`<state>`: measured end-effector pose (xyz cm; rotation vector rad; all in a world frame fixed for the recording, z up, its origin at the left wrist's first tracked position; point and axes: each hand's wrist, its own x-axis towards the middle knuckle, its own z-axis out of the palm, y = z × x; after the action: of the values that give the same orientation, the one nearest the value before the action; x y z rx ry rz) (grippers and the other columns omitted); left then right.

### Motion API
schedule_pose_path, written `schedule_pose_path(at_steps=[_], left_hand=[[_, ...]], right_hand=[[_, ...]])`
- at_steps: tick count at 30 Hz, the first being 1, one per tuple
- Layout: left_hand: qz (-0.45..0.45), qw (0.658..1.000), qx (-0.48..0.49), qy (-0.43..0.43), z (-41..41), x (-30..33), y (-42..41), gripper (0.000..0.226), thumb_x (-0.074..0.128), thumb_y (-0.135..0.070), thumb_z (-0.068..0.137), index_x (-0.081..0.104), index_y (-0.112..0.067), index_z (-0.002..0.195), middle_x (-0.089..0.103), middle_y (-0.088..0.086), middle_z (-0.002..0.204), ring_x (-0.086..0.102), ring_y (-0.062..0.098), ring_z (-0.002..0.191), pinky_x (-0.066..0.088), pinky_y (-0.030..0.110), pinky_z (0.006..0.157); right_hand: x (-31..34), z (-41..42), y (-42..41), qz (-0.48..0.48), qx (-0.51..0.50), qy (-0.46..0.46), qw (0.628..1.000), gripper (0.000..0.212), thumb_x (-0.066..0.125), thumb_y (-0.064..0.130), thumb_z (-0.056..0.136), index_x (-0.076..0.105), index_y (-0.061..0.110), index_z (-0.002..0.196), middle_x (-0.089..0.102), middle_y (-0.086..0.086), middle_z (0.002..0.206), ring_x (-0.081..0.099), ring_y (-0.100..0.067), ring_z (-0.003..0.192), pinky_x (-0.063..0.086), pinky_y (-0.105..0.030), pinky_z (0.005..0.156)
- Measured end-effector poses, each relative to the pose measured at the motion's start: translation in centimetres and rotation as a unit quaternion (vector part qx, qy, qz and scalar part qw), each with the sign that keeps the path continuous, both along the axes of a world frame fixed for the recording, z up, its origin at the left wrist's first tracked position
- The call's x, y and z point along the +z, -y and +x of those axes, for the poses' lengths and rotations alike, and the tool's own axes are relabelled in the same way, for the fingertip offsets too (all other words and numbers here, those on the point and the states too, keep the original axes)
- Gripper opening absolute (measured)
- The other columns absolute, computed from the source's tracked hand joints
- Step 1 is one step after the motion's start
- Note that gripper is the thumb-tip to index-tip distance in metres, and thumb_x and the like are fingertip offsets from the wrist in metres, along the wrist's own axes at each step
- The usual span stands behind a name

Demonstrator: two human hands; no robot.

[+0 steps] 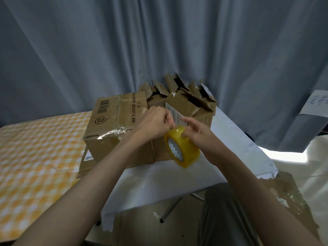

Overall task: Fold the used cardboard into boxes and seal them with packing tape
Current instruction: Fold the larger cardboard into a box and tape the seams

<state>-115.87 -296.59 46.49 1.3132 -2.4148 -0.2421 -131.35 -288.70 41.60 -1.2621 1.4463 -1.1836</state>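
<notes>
I hold the tape roll (182, 147) just in front of the big box (117, 128) on the bench (159, 181), right hand (198, 132) curled round it to steady it. My left hand (156, 121) pinches at its top, probably the loose end. The box carries a barcode, circled "TX" and Chinese lettering.

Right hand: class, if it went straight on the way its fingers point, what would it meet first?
Most likely the left hand, just ahead of the right hand above the tape roll; depth is uncertain.
</notes>
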Motion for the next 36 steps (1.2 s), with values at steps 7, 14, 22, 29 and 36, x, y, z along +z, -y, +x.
schedule_pose_path(at_steps=[7,14,22,29,36], left_hand=[[-0.051,0.998,-0.017,0.04,-0.2,-1.0,-1.0,0.015,0.072,-0.035,0.086,0.064,-0.027,0.076,0.054,-0.018,0.069,0.05,0.009,0.086,0.025,0.033,0.083],[-0.038,0.999,-0.018,0.007,-0.6,-0.6,-1.7,0.018,0.07,-0.037,0.088,0.06,-0.034,0.074,0.057,-0.02,0.074,0.048,0.007,0.088,0.022,0.033,0.081],[-0.012,0.998,0.035,0.047,-2.9,-0.4,-1.6,0.018,0.079,-0.046,0.078,0.074,-0.03,0.074,0.068,-0.014,0.084,0.055,0.011,0.097,0.029,0.038,0.091],[-0.115,0.987,0.033,0.111,-3.3,0.1,-1.9,0.064,0.075,-0.064,0.072,0.066,-0.029,0.124,0.066,-0.001,0.118,0.048,0.024,0.117,0.033,0.04,0.093],[-0.09,0.994,0.037,-0.041,2.7,1.6,-0.6,0.016,0.066,-0.038,0.093,0.075,-0.026,0.099,0.072,-0.003,0.1,0.063,0.013,0.089,0.054,0.04,0.089]], right_hand=[[-1.8,0.0,-1.2,0.029,0.014,0.053,0.998,0.037,0.06,0.012,0.096,0.049,0.031,0.125,0.069,0.008,0.071,0.069,-0.005,0.067,0.055,-0.019,0.057],[-2.4,-0.9,-2.4,-0.028,-0.027,-0.032,0.999,0.006,0.059,0.018,0.097,0.055,0.023,0.097,0.055,-0.005,0.082,0.053,-0.014,0.074,0.045,-0.025,0.063],[-1.5,-2.6,-3.6,-0.079,0.004,-0.078,0.994,0.011,0.061,0.019,0.098,0.055,0.029,0.099,0.056,-0.003,0.085,0.053,-0.013,0.078,0.045,-0.03,0.07],[-1.8,-5.5,-2.3,-0.08,-0.02,-0.192,0.978,0.034,0.064,0.01,0.093,0.048,0.036,0.108,0.053,0.0,0.086,0.052,-0.013,0.075,0.048,-0.034,0.067],[-5.6,-5.9,-0.6,-0.002,0.025,-0.375,0.927,0.061,0.066,-0.001,0.081,0.036,0.039,0.116,0.052,-0.003,0.108,0.053,-0.022,0.094,0.043,-0.033,0.08]])
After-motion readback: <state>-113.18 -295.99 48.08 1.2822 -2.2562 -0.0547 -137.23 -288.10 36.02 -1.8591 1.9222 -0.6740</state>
